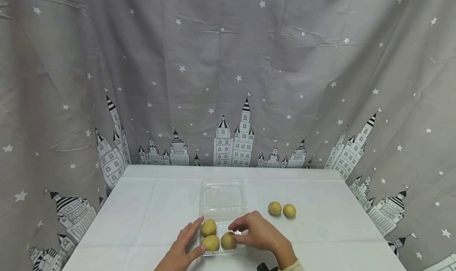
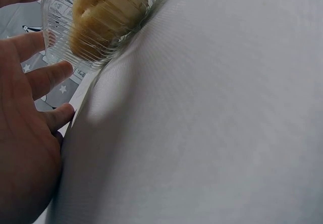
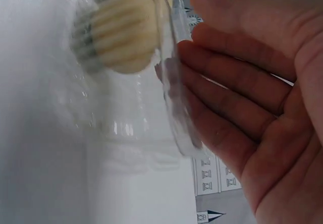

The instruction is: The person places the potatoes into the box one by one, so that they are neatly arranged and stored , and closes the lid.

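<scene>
A clear plastic clamshell box [image 1: 221, 252] stands with its lid [image 1: 221, 195] folded back behind it. Two potatoes [image 1: 210, 243] lie in its left half, and a third potato [image 1: 228, 241] is in the front of the right half. Along the box's left side my left hand [image 1: 183, 245] spreads, its fingers at the wall, thumb by the front left corner; in the left wrist view a potato [image 2: 103, 19] shows through the plastic. My right hand [image 1: 256, 231] hovers over the right half, thumb close to the third potato, fingers loosely bent in the right wrist view [image 3: 237, 82].
Two more potatoes [image 1: 282, 209] lie side by side on the white tabletop [image 1: 310, 239], right of the box. A grey curtain [image 1: 228, 65] with printed castles and stars hangs behind the table. A small black object [image 1: 265, 267] shows below my right wrist.
</scene>
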`<state>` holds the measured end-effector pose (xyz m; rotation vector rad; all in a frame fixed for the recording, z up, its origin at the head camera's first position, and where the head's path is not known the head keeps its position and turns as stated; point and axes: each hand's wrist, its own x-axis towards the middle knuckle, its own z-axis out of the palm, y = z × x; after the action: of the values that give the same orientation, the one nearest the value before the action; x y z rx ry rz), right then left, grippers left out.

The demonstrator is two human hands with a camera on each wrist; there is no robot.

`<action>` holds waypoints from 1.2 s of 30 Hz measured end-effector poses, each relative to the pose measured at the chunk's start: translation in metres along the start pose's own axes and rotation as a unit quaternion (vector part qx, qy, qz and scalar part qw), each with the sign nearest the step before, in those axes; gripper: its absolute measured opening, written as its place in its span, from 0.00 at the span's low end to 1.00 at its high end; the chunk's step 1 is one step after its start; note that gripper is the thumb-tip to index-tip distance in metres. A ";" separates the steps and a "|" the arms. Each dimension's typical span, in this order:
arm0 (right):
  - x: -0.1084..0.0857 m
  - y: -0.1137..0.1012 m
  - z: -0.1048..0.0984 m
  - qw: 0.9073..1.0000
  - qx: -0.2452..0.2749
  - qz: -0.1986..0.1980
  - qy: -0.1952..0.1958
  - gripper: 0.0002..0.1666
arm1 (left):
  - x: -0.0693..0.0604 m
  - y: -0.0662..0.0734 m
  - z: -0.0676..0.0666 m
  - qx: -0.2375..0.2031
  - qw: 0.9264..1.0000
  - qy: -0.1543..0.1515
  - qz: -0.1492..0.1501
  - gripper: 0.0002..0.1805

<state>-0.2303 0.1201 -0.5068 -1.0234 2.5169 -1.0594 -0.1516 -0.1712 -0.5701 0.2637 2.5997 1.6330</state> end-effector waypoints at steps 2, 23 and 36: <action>-0.003 0.002 -0.004 1.000 0.009 -0.001 0.005 0.16 | 0.000 0.000 -0.001 0.000 1.000 -0.003 -0.001 0.43; -0.060 0.053 -0.056 0.992 0.093 -0.001 0.085 0.25 | 0.000 0.001 -0.002 -0.006 1.000 -0.006 -0.007 0.43; -0.103 0.087 -0.085 0.989 0.080 0.048 0.113 0.23 | 0.000 0.000 0.000 -0.013 1.000 -0.004 -0.013 0.43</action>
<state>-0.2375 0.2794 -0.5125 -0.7694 2.5708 -1.3924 -0.1517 -0.1717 -0.5702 0.2352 2.5627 1.6523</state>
